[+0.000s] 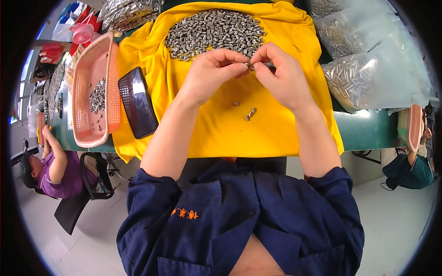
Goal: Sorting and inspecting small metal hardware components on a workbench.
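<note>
My left hand [207, 73] and my right hand [284, 77] meet over the yellow cloth [216, 142], just at the near edge of a heap of small metal cylinders [214, 32]. Thumb and forefinger of each are closed on a tiny metal piece [249, 65] between them, mostly covered by the fingertips. Something dark and metallic also shows by the curled fingers of my right hand; its kind is hidden. Below the hands, a loose cylinder [236, 103] and a few more small cylinders [251, 113] lie on the cloth.
At the left stand a pink plastic basket [77, 99] with several metal pieces inside and a glossy black flat device [138, 103]. Clear bags of metal parts [350, 83] line the right side. Two other people sit at far left [69, 170] and far right [410, 170].
</note>
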### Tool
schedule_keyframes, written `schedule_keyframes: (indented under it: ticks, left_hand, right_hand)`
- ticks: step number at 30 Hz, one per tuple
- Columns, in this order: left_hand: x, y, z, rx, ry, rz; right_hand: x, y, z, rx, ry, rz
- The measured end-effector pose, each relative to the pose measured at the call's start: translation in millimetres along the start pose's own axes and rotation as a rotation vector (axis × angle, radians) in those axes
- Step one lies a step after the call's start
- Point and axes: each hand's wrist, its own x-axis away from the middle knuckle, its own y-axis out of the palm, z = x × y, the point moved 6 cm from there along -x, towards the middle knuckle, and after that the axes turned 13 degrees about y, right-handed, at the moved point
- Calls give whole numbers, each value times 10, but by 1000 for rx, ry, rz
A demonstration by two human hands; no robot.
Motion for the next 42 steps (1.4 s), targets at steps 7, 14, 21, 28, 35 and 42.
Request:
schedule_keyframes:
  ticks: [7,14,21,28,35,42]
  left_hand:
    - [19,17,66,-275,3,-2]
    - [-9,47,80,-631,53,-28]
    - [-17,-264,104,-720,94,91]
    - [-21,-109,116,-387,73,12]
    - [27,-53,-36,167,-57,29]
    - [27,-1,-37,288,-38,-7]
  right_hand:
    - [67,58,-97,301,-128,74]
    - [53,102,-62,458,-283,169]
    - [19,-168,-38,174,-55,256]
    - [4,-80,14,139,-53,185]
    - [29,12,-21,30,-45,80]
    - [19,27,-17,12,-72,50]
